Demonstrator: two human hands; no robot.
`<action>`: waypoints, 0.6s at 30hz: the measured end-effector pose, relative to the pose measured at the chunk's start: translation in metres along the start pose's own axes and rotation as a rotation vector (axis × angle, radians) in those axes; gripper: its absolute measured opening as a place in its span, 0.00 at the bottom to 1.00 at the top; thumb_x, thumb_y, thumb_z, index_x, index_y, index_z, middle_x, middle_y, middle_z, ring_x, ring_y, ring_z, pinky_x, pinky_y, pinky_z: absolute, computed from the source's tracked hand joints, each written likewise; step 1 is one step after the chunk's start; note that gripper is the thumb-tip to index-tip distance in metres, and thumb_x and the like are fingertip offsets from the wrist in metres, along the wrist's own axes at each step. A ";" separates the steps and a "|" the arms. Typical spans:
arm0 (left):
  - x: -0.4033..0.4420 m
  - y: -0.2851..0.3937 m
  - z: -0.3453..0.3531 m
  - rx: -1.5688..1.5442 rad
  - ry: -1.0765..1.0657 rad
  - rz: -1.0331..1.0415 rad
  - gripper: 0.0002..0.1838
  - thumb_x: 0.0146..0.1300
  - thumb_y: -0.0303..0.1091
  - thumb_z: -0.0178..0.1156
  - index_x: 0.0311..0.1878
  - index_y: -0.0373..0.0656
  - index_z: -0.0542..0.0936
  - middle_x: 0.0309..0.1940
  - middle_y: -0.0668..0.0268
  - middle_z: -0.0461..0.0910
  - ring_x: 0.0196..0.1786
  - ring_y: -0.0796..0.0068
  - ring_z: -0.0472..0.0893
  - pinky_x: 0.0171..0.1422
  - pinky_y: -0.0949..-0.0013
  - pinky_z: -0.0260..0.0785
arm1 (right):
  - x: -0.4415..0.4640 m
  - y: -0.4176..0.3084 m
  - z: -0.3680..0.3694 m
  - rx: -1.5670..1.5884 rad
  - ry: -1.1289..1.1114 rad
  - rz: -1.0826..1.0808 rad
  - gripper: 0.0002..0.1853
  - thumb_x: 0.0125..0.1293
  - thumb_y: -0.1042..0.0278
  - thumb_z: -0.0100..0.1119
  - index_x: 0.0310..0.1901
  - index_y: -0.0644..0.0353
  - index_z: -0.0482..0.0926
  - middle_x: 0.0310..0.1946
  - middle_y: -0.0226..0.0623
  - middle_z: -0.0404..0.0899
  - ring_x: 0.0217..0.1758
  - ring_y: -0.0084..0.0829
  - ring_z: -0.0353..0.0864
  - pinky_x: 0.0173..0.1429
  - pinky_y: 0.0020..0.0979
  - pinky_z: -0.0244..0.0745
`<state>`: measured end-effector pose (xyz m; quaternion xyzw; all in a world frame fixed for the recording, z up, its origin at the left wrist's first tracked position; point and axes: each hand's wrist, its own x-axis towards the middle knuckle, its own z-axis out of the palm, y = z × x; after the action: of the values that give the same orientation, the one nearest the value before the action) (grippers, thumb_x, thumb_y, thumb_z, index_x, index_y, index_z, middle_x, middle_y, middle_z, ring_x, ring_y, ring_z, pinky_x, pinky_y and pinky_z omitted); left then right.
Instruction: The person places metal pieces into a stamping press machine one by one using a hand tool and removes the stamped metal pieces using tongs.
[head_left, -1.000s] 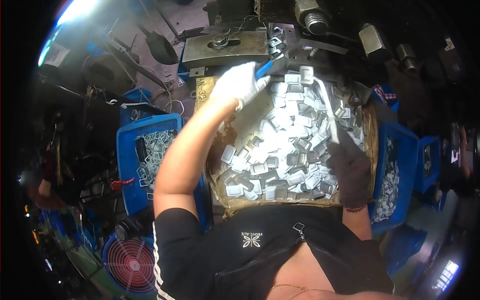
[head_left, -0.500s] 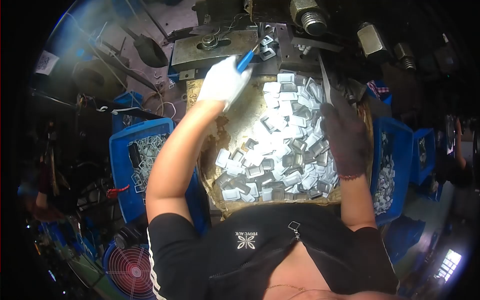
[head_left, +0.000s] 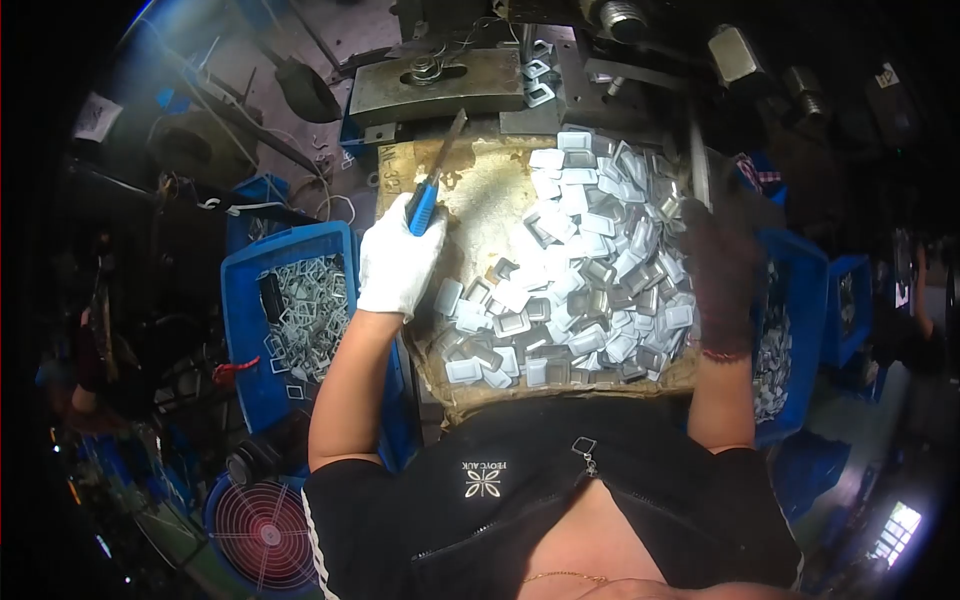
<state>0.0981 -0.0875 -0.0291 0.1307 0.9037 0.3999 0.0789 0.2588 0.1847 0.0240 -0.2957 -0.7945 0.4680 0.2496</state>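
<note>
My left hand (head_left: 400, 255), in a white glove, is closed around a blue-handled utility knife (head_left: 424, 208). Its narrow metal blade points up, over the bare left side of the work board (head_left: 480, 175). My right hand (head_left: 718, 270), dark-gloved and blurred, grips a long flat metal tool (head_left: 698, 165) whose exact kind I cannot make out. Beside that hand, on the board, lies a heap of small grey-white rectangular tray-shaped parts (head_left: 570, 285). Several small rectangular frames (head_left: 540, 93) sit in a slot of the machine ahead.
A bolted steel clamp block (head_left: 440, 82) and large bolts border the far side. On the left stands a blue bin (head_left: 238, 345) of thin metal frames; another blue bin (head_left: 800, 345) holds parts on the right. A round fan (head_left: 268, 535) is at lower left.
My left hand has drawn back from the machine slot, down and to the left, with the knife still in it. My right hand has shifted slightly right with its metal tool.
</note>
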 end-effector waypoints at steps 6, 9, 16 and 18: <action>-0.058 0.054 0.040 0.169 -0.169 0.602 0.19 0.54 0.35 0.70 0.51 0.51 0.80 0.44 0.61 0.77 0.42 0.57 0.82 0.43 0.57 0.76 | -0.040 0.016 -0.059 -0.033 0.242 0.253 0.24 0.66 0.67 0.61 0.65 0.52 0.77 0.26 0.25 0.76 0.24 0.12 0.68 0.27 0.20 0.66; -0.084 0.095 0.080 0.273 -0.467 0.944 0.24 0.54 0.30 0.64 0.57 0.44 0.76 0.52 0.51 0.74 0.46 0.54 0.81 0.42 0.60 0.79 | -0.063 0.053 -0.093 -0.118 0.360 0.241 0.24 0.67 0.65 0.62 0.65 0.53 0.77 0.25 0.26 0.76 0.21 0.13 0.69 0.25 0.22 0.65; -0.112 0.120 0.172 0.499 -0.441 1.223 0.24 0.58 0.35 0.57 0.59 0.40 0.76 0.67 0.48 0.68 0.51 0.59 0.78 0.39 0.63 0.80 | -0.082 0.079 -0.132 -0.109 0.475 0.172 0.25 0.67 0.65 0.60 0.67 0.51 0.76 0.25 0.25 0.76 0.21 0.14 0.69 0.26 0.22 0.65; -0.106 0.113 0.166 0.454 -0.421 1.215 0.24 0.57 0.35 0.58 0.59 0.41 0.76 0.66 0.48 0.68 0.51 0.60 0.78 0.39 0.62 0.79 | -0.081 0.079 -0.129 -0.101 0.447 0.214 0.24 0.66 0.64 0.62 0.65 0.50 0.77 0.26 0.25 0.76 0.23 0.14 0.70 0.27 0.23 0.67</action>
<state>0.2597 0.0707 -0.0517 0.7035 0.6967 0.1395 -0.0150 0.4213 0.2349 0.0002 -0.4862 -0.7063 0.3743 0.3529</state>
